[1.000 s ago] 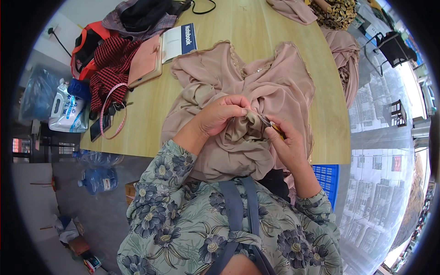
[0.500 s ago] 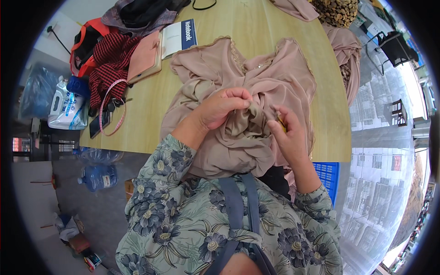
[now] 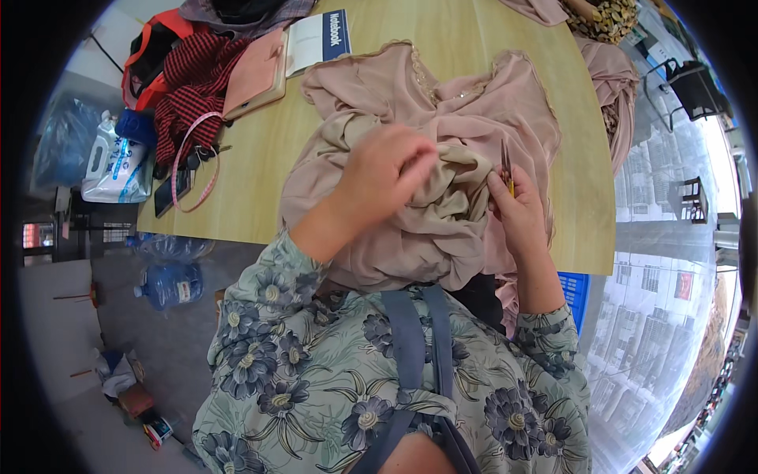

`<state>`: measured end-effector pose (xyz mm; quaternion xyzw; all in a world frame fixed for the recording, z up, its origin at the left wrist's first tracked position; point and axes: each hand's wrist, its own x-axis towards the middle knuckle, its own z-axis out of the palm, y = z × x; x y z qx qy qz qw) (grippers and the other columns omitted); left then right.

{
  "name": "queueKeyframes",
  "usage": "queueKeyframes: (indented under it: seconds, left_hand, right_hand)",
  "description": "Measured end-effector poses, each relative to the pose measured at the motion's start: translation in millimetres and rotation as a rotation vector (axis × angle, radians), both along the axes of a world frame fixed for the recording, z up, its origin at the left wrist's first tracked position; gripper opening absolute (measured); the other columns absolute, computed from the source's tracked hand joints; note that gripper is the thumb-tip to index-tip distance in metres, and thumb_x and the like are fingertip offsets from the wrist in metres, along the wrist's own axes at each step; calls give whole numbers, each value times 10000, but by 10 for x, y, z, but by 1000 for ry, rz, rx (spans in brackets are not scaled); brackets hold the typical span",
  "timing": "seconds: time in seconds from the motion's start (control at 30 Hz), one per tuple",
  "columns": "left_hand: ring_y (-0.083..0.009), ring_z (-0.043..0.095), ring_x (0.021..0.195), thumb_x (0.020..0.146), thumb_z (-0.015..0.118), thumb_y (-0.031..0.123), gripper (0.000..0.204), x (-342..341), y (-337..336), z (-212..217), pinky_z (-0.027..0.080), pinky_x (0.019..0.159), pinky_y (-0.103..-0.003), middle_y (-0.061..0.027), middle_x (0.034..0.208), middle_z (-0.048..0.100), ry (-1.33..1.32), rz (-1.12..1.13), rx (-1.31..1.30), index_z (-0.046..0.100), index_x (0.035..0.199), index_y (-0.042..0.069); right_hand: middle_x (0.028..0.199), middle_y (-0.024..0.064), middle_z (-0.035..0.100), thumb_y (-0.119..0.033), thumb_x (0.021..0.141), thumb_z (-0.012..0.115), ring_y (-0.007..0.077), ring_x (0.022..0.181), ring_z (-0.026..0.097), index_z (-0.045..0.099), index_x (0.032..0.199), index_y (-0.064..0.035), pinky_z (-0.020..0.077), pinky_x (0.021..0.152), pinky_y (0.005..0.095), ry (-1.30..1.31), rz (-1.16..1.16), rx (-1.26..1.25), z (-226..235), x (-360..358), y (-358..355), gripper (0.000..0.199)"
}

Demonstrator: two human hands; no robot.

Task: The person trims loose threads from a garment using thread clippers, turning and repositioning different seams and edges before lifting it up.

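Observation:
A dusty-pink garment [image 3: 505, 103] with beaded neckline trim lies spread over the table, its beige-toned inner folds [image 3: 454, 186] bunched up closest to me. Above the left part of these folds is my left hand [image 3: 385, 170], smeared by motion, its fingers bent; whether it pinches anything does not show. My right hand [image 3: 521, 207] is closed around a small pair of thread snips [image 3: 506, 162], dark blades pointing away from me and a bit of yellow at the handle. The right thumb tip rests at the edge of the bunched cloth.
On the left of the wooden table [image 3: 245, 201] lie a pink notebook [image 3: 254, 75], a white and blue notebook [image 3: 317, 43], a red-black checked cloth [image 3: 197, 75] and a looped pink tape measure [image 3: 180, 170]. A blue basket [image 3: 575, 296] stands below the right edge.
My left hand has lifted from the cloth and turned over. My right hand has moved right, and the snips' blades now point up and away. The whole view has shifted slightly.

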<state>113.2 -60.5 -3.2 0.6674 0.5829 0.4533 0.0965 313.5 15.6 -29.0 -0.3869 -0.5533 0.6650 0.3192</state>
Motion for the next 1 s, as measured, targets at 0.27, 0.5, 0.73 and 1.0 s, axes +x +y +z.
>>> queueKeyframes:
  seconds: [0.27, 0.5, 0.73, 1.0]
  left_hand:
    - [-186, 497, 768, 663, 667, 159, 200, 396, -452, -216, 366, 742, -332, 7, 749, 517, 450, -198, -68, 620, 855, 125]
    - [-165, 493, 752, 583, 674, 112, 235, 433, -610, -411, 355, 748, -322, 23, 716, 478, 408, -287, -32, 599, 804, 140]
    - [-187, 514, 714, 660, 680, 105, 175, 345, -591, -429, 372, 706, -320, 0, 748, 514, 355, -232, -42, 597, 815, 110]
    - [-262, 555, 644, 727, 667, 115, 174, 546, -550, -89, 450, 569, -343, -69, 780, 548, -196, -99, -185, 585, 869, 56]
  right_hand:
    - [688, -55, 492, -202, 881, 573, 25, 526, 442, 527, 914, -94, 335, 461, 169, 151, -68, -206, -32, 59, 90, 122]
    - [692, -64, 535, -197, 890, 556, 16, 507, 453, 525, 872, -128, 319, 419, 158, 418, -104, -435, -18, 47, 104, 78]
    - [691, -75, 546, -183, 903, 531, 1, 495, 410, 553, 885, -128, 319, 429, 151, 537, -41, -515, -21, 76, 109, 62]
    - [698, -74, 543, -197, 894, 550, 0, 504, 449, 527, 860, -135, 348, 442, 144, 502, -43, -454, 48, -23, -34, 74]
